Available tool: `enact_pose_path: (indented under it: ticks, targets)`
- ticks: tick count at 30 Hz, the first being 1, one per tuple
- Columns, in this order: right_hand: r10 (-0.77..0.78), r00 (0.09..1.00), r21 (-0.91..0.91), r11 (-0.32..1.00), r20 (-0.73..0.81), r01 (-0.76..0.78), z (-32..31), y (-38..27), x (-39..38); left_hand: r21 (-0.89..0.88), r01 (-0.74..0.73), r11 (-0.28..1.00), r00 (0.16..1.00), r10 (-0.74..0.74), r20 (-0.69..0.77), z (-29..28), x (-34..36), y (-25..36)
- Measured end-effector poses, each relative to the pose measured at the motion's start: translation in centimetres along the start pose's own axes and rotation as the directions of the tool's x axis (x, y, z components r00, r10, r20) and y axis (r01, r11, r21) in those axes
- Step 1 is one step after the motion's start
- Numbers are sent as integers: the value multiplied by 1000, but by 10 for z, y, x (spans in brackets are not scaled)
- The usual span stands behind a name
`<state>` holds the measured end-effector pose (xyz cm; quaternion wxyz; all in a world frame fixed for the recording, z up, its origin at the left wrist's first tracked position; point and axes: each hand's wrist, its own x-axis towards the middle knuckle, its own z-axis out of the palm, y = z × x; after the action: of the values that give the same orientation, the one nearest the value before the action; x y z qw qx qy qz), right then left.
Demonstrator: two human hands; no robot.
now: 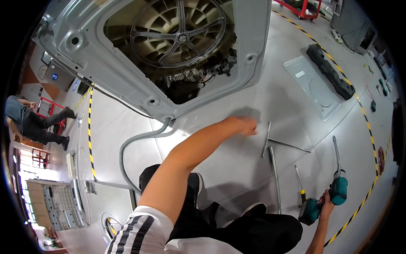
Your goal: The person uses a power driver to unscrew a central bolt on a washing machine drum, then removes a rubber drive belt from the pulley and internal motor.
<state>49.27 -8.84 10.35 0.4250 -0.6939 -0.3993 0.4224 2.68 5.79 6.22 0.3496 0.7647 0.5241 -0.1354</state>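
My right hand (326,205) is wrapped round the grip of a teal and black cordless drill (338,189), whose long bit points away from me. My left hand (246,126) is stretched out over the floor in front of the machine, smeared by motion, so its fingers do not show clearly. Nearest to it lies a T-handle wrench (287,144). Beside that are a long metal bar (275,180) and a screwdriver (300,184) with a yellow and black handle. Ahead stands a grey washing machine (211,95) with its back uncovered, showing a large spoked pulley (179,38).
A grey hose (122,152) curves from the machine towards my legs. On the right lie a metal cover panel (313,86) and a long black moulded piece (330,72) by striped floor tape (368,122). Another person (36,120) is at far left, near a red cart (50,109).
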Motion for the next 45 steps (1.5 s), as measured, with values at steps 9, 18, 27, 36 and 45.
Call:
enact_pose_path:
  ticks: [9, 18, 27, 36, 45]
  targets:
    - [49, 857, 211, 961, 514, -181, 56, -129, -79, -913, -396, -101, 908, 105, -406, -96, -34, 104]
    - [-354, 508, -323, 465, 786, 824, 143, -229, -153, -557, -664, -499, 728, -260, -635, -128, -136, 61]
    - [-458, 502, -140, 622, 734, 771, 219, -245, -191, -450, -694, -563, 711, -435, -553, -124, -141, 23]
    - [-262, 799, -98, 924, 542, 370, 198, -216, -187, -566, -598, -567, 764, -189, -617, -129, -151, 33]
    - [-205, 869, 115, 979, 450, 171, 177, -201, -181, -674, -521, -524, 831, -129, -541, -116, -129, 39]
